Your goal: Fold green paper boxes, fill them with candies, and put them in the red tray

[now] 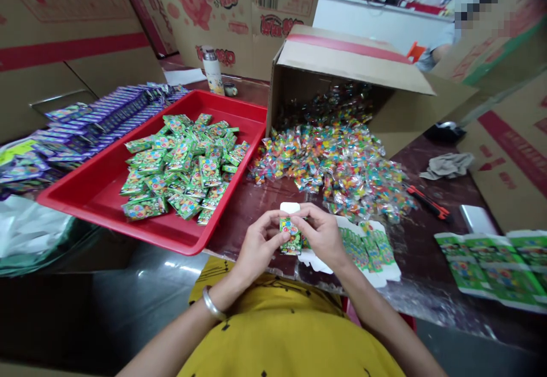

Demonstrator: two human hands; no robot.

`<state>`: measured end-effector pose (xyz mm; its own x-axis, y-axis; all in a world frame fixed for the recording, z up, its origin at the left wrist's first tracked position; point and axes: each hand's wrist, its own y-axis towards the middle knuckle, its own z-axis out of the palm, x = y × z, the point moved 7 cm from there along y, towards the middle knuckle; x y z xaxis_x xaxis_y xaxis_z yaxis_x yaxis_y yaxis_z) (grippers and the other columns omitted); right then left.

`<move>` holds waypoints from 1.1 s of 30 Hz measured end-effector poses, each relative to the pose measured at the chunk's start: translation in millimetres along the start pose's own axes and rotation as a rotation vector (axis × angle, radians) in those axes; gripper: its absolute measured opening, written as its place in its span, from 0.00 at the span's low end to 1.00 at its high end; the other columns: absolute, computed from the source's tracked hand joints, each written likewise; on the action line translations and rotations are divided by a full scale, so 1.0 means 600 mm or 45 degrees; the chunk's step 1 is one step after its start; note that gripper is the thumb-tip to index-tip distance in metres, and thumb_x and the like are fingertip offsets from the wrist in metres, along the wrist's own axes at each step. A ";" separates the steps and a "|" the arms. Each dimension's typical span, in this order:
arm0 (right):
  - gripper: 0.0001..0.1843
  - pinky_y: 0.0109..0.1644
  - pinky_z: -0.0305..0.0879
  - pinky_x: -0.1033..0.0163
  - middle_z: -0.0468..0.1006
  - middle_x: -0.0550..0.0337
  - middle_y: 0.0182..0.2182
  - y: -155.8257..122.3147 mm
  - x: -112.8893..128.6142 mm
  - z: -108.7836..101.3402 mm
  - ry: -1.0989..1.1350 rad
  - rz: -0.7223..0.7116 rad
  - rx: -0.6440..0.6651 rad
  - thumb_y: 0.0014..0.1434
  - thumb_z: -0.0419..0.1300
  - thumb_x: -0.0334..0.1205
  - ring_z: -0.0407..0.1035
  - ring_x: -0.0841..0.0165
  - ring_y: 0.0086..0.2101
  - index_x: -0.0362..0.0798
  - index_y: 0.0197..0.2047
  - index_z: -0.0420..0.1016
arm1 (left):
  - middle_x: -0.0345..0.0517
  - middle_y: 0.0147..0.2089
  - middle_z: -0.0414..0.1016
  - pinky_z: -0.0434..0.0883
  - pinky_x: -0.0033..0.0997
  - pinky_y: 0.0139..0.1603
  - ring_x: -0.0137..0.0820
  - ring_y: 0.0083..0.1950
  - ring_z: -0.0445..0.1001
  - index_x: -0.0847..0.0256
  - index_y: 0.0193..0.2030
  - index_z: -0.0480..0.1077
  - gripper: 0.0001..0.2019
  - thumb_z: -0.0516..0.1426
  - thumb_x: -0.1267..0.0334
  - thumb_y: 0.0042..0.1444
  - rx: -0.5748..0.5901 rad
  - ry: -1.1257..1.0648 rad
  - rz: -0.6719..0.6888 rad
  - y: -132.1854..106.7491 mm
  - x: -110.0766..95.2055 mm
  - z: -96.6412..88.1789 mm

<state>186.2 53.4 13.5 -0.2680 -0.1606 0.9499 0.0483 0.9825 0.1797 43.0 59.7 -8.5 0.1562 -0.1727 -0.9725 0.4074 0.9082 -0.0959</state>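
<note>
A small green printed candy box [291, 242], its white end flap standing up, is held upright between both hands over the table's front edge. My left hand [264, 242] closes on its left side, thumb across the front. My right hand [321, 233] grips the upper right, fingers at the flap. Whether anything is inside the box cannot be seen. Flat unfolded green cartons [370, 251] lie under and beside my right hand. Behind the hands, a heap of small clear packets of colourful candy [329, 160] spills from a cardboard box [342, 58] on its side.
Left of the hands, a red tray [98, 195] holds many green boxes [183, 160]. Purple packs [115, 112] are stacked beyond it. A red-black cutter [429, 202], a cloth [448, 166] and more flat cartons [491, 263] lie right. A bottle [212, 71] stands behind; a person is partly visible back right.
</note>
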 end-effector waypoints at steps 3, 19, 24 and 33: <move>0.06 0.48 0.72 0.59 0.78 0.54 0.45 0.001 0.012 0.001 0.041 -0.050 -0.036 0.62 0.62 0.42 0.74 0.63 0.45 0.49 0.37 0.78 | 0.43 0.44 0.75 0.70 0.26 0.39 0.29 0.39 0.74 0.58 0.50 0.68 0.17 0.64 0.63 0.54 -0.005 -0.008 0.021 0.002 -0.003 -0.001; 0.13 0.36 0.67 0.62 0.78 0.59 0.28 0.046 0.010 0.001 0.240 0.278 0.214 0.53 0.69 0.46 0.70 0.68 0.30 0.46 0.27 0.76 | 0.46 0.47 0.72 0.76 0.31 0.42 0.32 0.42 0.77 0.53 0.61 0.61 0.26 0.62 0.65 0.56 -0.016 0.130 0.089 -0.012 -0.032 -0.009; 0.11 0.36 0.66 0.62 0.78 0.59 0.29 0.039 0.033 0.001 0.084 0.098 0.154 0.57 0.66 0.43 0.70 0.68 0.31 0.47 0.27 0.75 | 0.48 0.49 0.74 0.76 0.33 0.45 0.35 0.46 0.76 0.55 0.62 0.65 0.25 0.61 0.65 0.57 0.031 0.138 0.075 -0.017 -0.034 -0.012; 0.12 0.45 0.68 0.59 0.80 0.56 0.38 0.019 0.071 0.010 -0.048 -0.111 0.295 0.66 0.57 0.42 0.74 0.66 0.39 0.50 0.37 0.81 | 0.46 0.45 0.77 0.76 0.29 0.43 0.32 0.42 0.77 0.59 0.52 0.70 0.17 0.62 0.64 0.56 -0.002 0.158 0.049 -0.018 -0.039 -0.025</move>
<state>169.5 58.5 54.5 -0.2976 -0.2462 0.9224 -0.1971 0.9612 0.1930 21.6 59.7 11.8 0.0591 -0.0896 -0.9942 0.4018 0.9139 -0.0585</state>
